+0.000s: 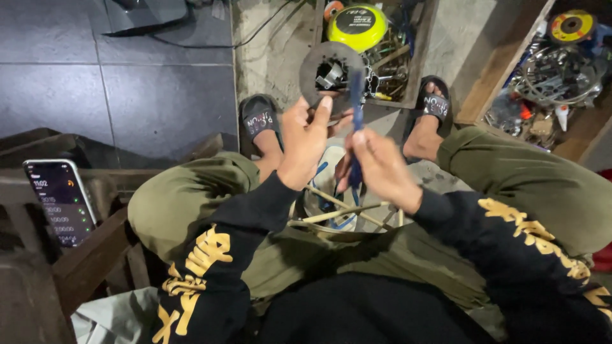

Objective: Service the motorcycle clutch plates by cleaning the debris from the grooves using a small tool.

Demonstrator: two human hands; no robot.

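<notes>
Blue strip (pixel 356 108) stands upright, long axis vertical, pinched by right hand (pixel 380 169) fingers; left hand (pixel 303 141) fingers grip dark ring (pixel 317 60).

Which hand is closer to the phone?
Left. The left hand, holding the dark ring, is on the phone's side; the right hand, gripping the blue tool, sits further away.
</notes>
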